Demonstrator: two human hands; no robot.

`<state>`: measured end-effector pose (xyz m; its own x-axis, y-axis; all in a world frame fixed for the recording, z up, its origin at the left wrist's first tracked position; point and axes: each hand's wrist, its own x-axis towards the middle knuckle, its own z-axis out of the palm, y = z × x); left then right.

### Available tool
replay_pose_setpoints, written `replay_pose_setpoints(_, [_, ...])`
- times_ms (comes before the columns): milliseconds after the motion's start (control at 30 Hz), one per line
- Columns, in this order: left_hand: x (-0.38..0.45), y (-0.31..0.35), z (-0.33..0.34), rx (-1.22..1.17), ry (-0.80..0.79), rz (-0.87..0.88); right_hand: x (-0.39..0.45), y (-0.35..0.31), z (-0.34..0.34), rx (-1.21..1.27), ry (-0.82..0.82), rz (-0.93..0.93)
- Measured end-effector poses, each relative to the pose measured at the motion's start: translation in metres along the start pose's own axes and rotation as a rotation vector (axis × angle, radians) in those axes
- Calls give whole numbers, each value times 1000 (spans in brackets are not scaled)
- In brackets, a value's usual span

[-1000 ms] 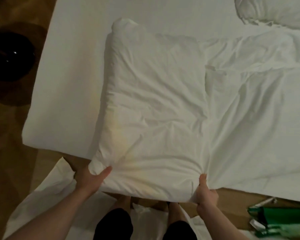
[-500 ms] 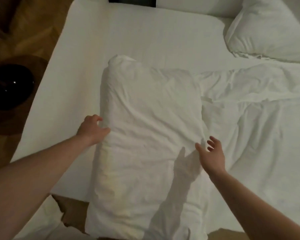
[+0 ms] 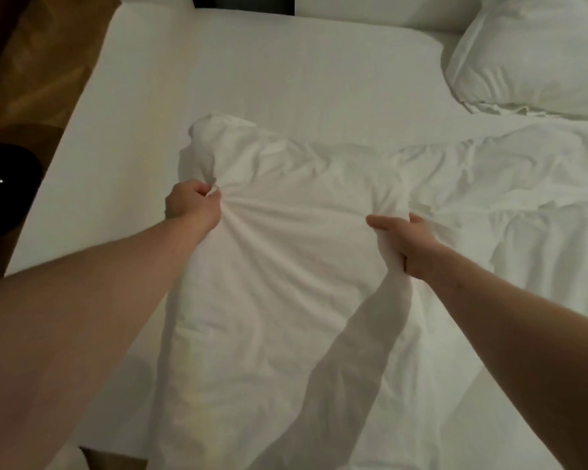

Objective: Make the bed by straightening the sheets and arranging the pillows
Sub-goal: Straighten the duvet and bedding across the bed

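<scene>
The left hand (image 3: 192,206) reaches forward on a bare, outstretched arm, its fist bunched tight on the left edge of the white pillow (image 3: 286,266), with cloth gathered into creases at the knuckles. To its left lie the bare fitted sheet (image 3: 218,72), then a dark round object (image 3: 4,191) on the wooden floor (image 3: 31,62). The right hand (image 3: 406,240) pinches a fold of the pillow's right edge, thumb out. To its right lies the rumpled duvet (image 3: 523,205); beyond that, a second pillow (image 3: 537,56).

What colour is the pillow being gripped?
White, plain, unpatterned fabric pillow; head view, the only one.
</scene>
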<state>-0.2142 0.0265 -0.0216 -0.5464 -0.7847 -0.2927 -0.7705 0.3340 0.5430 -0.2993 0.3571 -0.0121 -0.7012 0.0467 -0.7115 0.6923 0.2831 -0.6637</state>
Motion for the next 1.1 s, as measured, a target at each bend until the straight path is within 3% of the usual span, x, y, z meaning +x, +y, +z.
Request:
replay_pose_setpoints(167, [-23, 12, -17, -253, 101, 59, -11, -19, -15, 203, 64, -83])
replay_pose_setpoints(433, [-14, 7, -8, 103, -83, -8, 12, 0, -21, -75, 70, 42])
replay_pose_setpoints(600, [-28, 17, -11, -62, 181, 145, -2, -10, -4, 35, 228, -243])
replay_pose_setpoints(700, [-43, 9, -7, -88, 201, 148, -13, -5, -8, -22, 306, -352])
replay_pose_setpoints(800, [-62, 1, 4, 136, 52, 85, -10, 21, -23, -409, 230, -248])
replay_pose_setpoints(900, [-105, 0, 18, 335, -70, 393, -20, 42, -41, -598, 162, -176])
replay_pose_setpoints(1000, [-158, 4, 36, 417, -380, 624, -46, 63, -56, -686, 61, -207])
replay_pose_setpoints(1100, [-203, 9, 49, 557, -695, 562, -77, 77, -75, -737, -37, -180])
